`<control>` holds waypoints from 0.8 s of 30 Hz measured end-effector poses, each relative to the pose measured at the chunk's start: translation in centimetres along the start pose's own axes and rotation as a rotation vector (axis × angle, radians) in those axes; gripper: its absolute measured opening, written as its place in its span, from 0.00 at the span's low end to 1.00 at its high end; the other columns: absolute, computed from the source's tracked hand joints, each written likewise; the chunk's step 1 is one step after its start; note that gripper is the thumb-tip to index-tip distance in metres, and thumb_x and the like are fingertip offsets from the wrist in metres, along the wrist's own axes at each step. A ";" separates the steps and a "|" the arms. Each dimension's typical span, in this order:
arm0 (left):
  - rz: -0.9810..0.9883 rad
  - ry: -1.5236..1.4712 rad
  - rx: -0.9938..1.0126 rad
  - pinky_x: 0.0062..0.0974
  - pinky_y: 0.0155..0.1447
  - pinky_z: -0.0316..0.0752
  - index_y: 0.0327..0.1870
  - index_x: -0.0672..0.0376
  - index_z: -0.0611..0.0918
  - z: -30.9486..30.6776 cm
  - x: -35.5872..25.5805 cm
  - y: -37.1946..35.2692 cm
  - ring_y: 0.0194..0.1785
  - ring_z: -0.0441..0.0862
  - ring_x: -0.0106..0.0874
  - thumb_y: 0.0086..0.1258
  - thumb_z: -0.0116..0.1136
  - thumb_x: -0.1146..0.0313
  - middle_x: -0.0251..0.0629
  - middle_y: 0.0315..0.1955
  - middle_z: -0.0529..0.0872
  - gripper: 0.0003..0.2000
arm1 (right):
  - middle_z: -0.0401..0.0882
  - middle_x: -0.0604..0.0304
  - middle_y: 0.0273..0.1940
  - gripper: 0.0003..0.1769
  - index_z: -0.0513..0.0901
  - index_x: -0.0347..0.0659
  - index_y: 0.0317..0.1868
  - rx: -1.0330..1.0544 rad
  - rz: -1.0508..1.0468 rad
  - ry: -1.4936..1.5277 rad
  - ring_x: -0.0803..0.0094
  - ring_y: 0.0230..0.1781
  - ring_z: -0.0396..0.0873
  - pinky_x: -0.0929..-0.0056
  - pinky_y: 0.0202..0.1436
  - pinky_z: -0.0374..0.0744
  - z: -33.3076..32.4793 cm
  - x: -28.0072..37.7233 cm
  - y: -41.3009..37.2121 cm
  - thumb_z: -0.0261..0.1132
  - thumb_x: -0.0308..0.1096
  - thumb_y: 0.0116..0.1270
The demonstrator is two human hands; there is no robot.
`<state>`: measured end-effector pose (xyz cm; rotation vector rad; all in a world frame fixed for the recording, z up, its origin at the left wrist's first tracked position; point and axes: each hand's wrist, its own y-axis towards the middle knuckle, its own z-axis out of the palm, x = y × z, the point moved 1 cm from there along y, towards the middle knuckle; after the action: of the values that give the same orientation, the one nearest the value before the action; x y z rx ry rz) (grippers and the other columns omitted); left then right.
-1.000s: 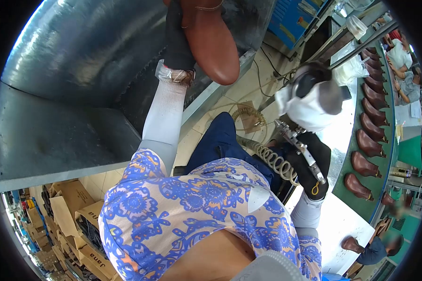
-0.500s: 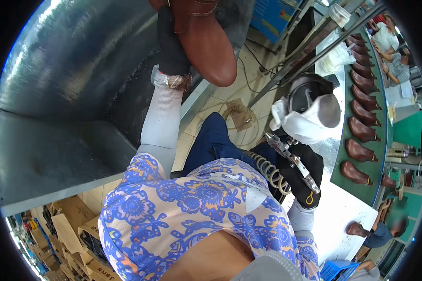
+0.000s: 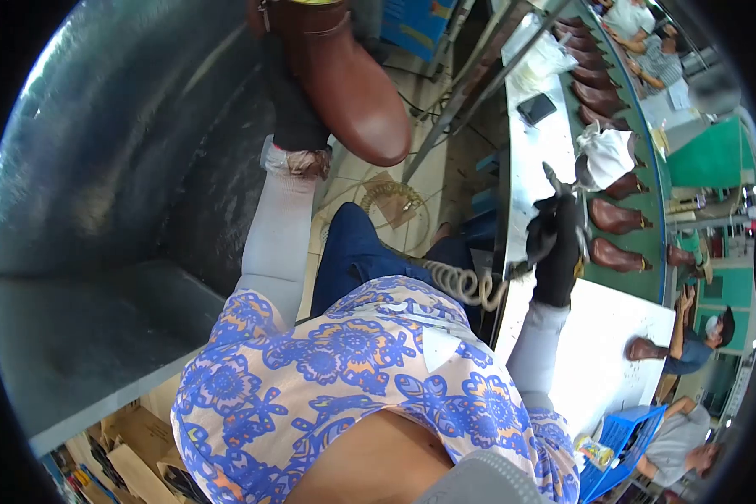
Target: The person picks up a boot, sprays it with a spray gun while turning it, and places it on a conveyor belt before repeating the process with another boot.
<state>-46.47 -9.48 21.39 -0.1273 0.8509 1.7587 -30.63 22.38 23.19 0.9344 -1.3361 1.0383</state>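
My left hand [image 3: 298, 105], in a black glove, holds up a brown leather boot [image 3: 357, 101] inside a dark metal booth. Its toe points down and to the right; the boot hides most of my fingers. My right hand [image 3: 556, 244], also black-gloved, is closed around a spray gun [image 3: 552, 176], partly blurred. A coiled air hose [image 3: 458, 281] runs to it across my lap. At the front of the gun, a white-wrapped, cup-like thing [image 3: 605, 158] overlaps the row of brown boots [image 3: 617, 217] on the green conveyor.
The metal booth [image 3: 101, 311] surrounds my left side. A white table [image 3: 605, 336] stands at my right, with a phone [image 3: 537, 108] and a blue basket [image 3: 622, 454]. Cardboard boxes [image 3: 139, 445] lie lower left. A person [image 3: 693, 344] reaches toward a boot [image 3: 647, 349] across the table.
My right hand has moved up and right with the spray gun and the white-wrapped thing, over the table's edge toward the conveyor. The view has turned; the boot remains in my left hand.
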 end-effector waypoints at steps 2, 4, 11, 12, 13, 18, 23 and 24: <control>-0.035 -0.016 -0.006 0.35 0.62 0.62 0.63 0.55 0.63 0.4 1.1 -0.6 0.57 0.69 0.36 0.73 0.37 0.53 0.39 0.56 0.70 0.22 | 0.73 0.67 0.30 0.21 0.74 0.42 0.51 -0.153 -0.101 0.119 0.84 0.23 0.68 0.85 0.22 0.66 -2.8 -2.9 4.0 0.54 0.48 0.66; -0.081 -0.027 -0.018 0.35 0.62 0.62 0.63 0.55 0.63 1.0 2.3 -1.4 0.57 0.69 0.36 0.73 0.37 0.53 0.39 0.56 0.70 0.23 | 0.73 0.61 0.34 0.16 0.75 0.40 0.47 -0.297 -0.074 0.166 0.78 0.25 0.73 0.84 0.20 0.69 -5.2 -4.5 7.1 0.56 0.42 0.65; -0.379 0.003 0.004 0.35 0.62 0.61 0.63 0.55 0.64 3.1 8.4 -5.7 0.58 0.69 0.37 0.73 0.37 0.53 0.40 0.57 0.70 0.23 | 0.64 0.68 0.23 0.08 0.67 0.51 0.28 -0.523 -0.053 0.416 0.74 0.23 0.69 0.72 0.23 0.71 -13.8 -16.8 16.5 0.59 0.35 0.59; -0.428 0.014 0.021 0.35 0.62 0.61 0.63 0.55 0.64 3.6 9.4 -6.3 0.58 0.69 0.37 0.73 0.37 0.53 0.40 0.57 0.70 0.23 | 0.64 0.66 0.21 0.08 0.67 0.49 0.26 -0.458 -0.096 0.429 0.73 0.22 0.69 0.71 0.23 0.71 -14.2 -17.6 17.0 0.58 0.34 0.60; -0.483 0.023 0.040 0.35 0.62 0.61 0.63 0.55 0.64 4.0 10.6 -6.8 0.58 0.68 0.37 0.73 0.37 0.53 0.40 0.57 0.70 0.23 | 0.67 0.64 0.21 0.09 0.69 0.45 0.24 -0.468 -0.216 0.173 0.70 0.22 0.72 0.69 0.25 0.73 -15.2 -21.1 18.7 0.58 0.33 0.61; -0.721 0.071 0.134 0.36 0.63 0.61 0.63 0.55 0.64 6.4 16.5 -9.9 0.58 0.68 0.37 0.73 0.37 0.53 0.40 0.57 0.70 0.23 | 0.77 0.51 0.25 0.13 0.76 0.33 0.30 -0.491 0.010 -0.061 0.63 0.23 0.77 0.67 0.26 0.76 -13.8 -19.0 17.1 0.60 0.37 0.60; -0.889 0.166 0.283 0.36 0.63 0.61 0.63 0.55 0.64 10.1 22.3 -13.5 0.59 0.68 0.38 0.73 0.36 0.52 0.41 0.58 0.70 0.23 | 0.77 0.47 0.43 0.29 0.71 0.37 0.54 -0.601 0.052 0.015 0.58 0.43 0.77 0.64 0.46 0.74 -14.0 -15.5 10.3 0.62 0.46 0.58; -0.966 0.084 0.312 0.36 0.63 0.61 0.63 0.55 0.64 10.7 23.7 -14.1 0.59 0.68 0.38 0.73 0.36 0.52 0.41 0.58 0.70 0.23 | 0.75 0.48 0.46 0.31 0.68 0.37 0.57 -0.682 0.037 -0.069 0.58 0.44 0.76 0.63 0.50 0.72 -14.6 -15.4 8.8 0.63 0.47 0.57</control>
<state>-39.55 17.40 11.04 -0.3416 0.9006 0.7161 -34.14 38.18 6.82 0.4323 -1.6186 0.5082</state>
